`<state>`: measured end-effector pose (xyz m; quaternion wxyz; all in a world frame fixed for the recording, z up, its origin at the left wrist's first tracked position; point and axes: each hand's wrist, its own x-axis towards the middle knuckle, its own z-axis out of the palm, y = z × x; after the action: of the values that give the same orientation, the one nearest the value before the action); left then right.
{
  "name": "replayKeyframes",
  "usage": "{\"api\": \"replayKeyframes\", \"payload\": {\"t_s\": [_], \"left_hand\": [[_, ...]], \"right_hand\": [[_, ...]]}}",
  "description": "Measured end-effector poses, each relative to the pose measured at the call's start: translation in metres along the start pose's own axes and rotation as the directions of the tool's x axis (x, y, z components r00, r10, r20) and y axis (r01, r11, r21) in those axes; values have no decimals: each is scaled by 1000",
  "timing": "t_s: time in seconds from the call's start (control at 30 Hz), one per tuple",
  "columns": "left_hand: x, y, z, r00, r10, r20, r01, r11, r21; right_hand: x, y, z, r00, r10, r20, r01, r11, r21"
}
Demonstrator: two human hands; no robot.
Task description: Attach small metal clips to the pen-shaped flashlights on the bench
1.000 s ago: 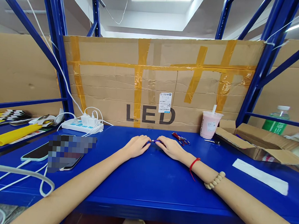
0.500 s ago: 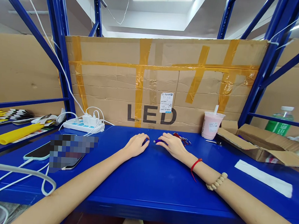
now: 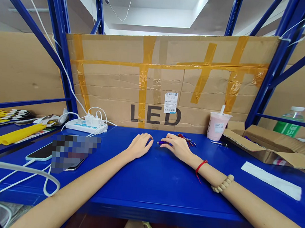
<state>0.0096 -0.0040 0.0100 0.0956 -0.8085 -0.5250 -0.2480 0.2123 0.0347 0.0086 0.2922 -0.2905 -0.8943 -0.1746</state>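
My left hand (image 3: 140, 146) rests palm down on the blue tabletop (image 3: 148, 186), its fingers loosely stretched and the thumb a little apart, holding nothing. Facing it, my right hand (image 3: 176, 147) has its thumb and fingers around a slim blue-purple pen (image 3: 162, 142). The pen's tip end points left toward my left hand; the rest is hidden under the fingers. Just behind my right hand lies a small dark red and blue bundle (image 3: 188, 140), partly covered and too small to make out. A red string and a beaded bracelet circle my right forearm.
A pink drink cup (image 3: 218, 126) stands at the back right, with a pen (image 3: 219, 144) before it. Further right are an open cardboard box (image 3: 254, 142) and a white strip (image 3: 271, 180). Leftward are a power strip (image 3: 86, 125), a phone (image 3: 40, 152) and cables. Cardboard (image 3: 112, 87) walls the back.
The view has shifted slightly, so objects at the right appear a little further right. Both hands keep nearly the same pose and place.
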Motion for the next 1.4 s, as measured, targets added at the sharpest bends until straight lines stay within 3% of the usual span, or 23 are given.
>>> {"api": "replayKeyframes", "payload": {"t_s": [0.47,0.97,1.23,1.4], "left_hand": [[-2,-1,-4,999,-38,7,38,991,-127],[-2,2,-4,1000,-10,25,12,997,-78],[-2,4,-6,999,-8,34,10,998,-54],[-2,4,-6,999,-8,40,10,998,-64]], "right_hand": [[0,2,1,999,15,47,-14,1000,-13],[-2,2,4,998,39,45,-40,999,17],[-3,1,3,985,112,128,-117,992,35],[-4,2,3,943,257,210,-264,965,1]]}}
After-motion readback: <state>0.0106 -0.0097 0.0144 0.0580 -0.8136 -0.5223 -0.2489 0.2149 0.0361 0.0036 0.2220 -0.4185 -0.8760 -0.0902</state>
